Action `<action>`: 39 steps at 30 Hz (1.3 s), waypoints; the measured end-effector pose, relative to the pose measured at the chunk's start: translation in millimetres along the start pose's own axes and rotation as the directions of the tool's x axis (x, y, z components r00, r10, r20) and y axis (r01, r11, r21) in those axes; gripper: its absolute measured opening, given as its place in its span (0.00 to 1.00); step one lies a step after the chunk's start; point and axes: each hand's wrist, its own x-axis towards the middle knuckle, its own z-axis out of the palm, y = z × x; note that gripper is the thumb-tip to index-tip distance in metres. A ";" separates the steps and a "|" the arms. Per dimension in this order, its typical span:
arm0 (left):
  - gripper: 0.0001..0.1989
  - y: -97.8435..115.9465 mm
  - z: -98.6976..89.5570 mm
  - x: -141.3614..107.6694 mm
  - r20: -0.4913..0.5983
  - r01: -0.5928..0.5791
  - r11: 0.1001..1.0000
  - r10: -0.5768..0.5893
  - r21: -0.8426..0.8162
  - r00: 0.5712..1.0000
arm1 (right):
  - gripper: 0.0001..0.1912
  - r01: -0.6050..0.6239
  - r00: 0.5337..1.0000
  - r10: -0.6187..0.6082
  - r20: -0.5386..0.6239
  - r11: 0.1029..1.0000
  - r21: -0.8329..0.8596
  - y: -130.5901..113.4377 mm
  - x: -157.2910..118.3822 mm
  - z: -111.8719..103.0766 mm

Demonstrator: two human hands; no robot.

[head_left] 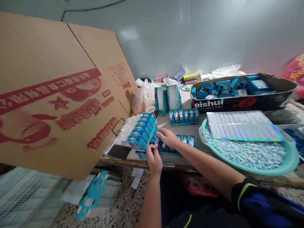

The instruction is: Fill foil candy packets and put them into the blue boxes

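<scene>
My left hand [154, 159] is closed, fingers curled in, at the front corner of a display tray of small blue boxes [142, 130]. Whatever it pinches, if anything, is too small to make out. My right hand [167, 138] reaches over a second row of blue boxes [188, 140], its bent fingertips close to the first tray's right side. Its fingers are drawn together, and I cannot see what lies between them. My right hand and forearm partly cover the second row. Behind it stands another filled tray of blue boxes [184, 116].
A large cardboard carton [71, 63] leans at left. At right, a turquoise basin [251, 171] of wrapped pieces carries a silvery sticker sheet [244, 125]. Behind are a black box [228, 105] of blue boxes, folded blue cartons [174, 96] and a paper cup [150, 109]. A dark flat object [119, 151] lies near the edge.
</scene>
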 end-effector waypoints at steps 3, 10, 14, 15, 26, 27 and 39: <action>0.08 4.1 -1.4 2.3 0.025 -0.040 0.999 0.040 0.031 0.999 | 0.13 -0.003 1.000 0.003 0.009 0.998 0.063 2.0 1.3 1.2; 0.10 3.1 0.9 5.8 0.012 -0.040 0.996 0.039 0.076 0.999 | 0.08 0.024 1.000 -0.022 -0.011 0.985 0.172 9.9 7.2 5.6; 0.11 1.2 3.2 4.1 -0.053 -0.015 0.995 0.021 0.102 0.998 | 0.07 0.026 0.999 -0.019 -0.046 0.984 0.173 14.0 10.3 6.1; 0.13 0.9 3.5 3.6 -0.068 -0.003 0.994 0.010 0.105 0.998 | 0.06 0.021 0.999 -0.013 -0.050 0.986 0.164 14.7 10.5 5.9; 0.27 -10.6 -3.4 -2.0 -0.022 0.192 0.974 -0.191 0.120 0.981 | 0.05 0.019 1.000 -0.020 -0.007 0.995 -0.103 11.5 6.9 4.6; 0.27 -11.1 -3.2 -3.0 -0.028 0.200 0.973 -0.198 0.116 0.980 | 0.05 0.025 1.000 -0.025 -0.003 0.992 -0.123 10.8 6.4 4.8; 0.25 -16.3 -4.5 -7.7 -0.038 0.170 0.979 -0.166 0.111 0.985 | 0.08 0.056 0.998 -0.049 0.036 0.969 -0.239 7.3 5.0 8.2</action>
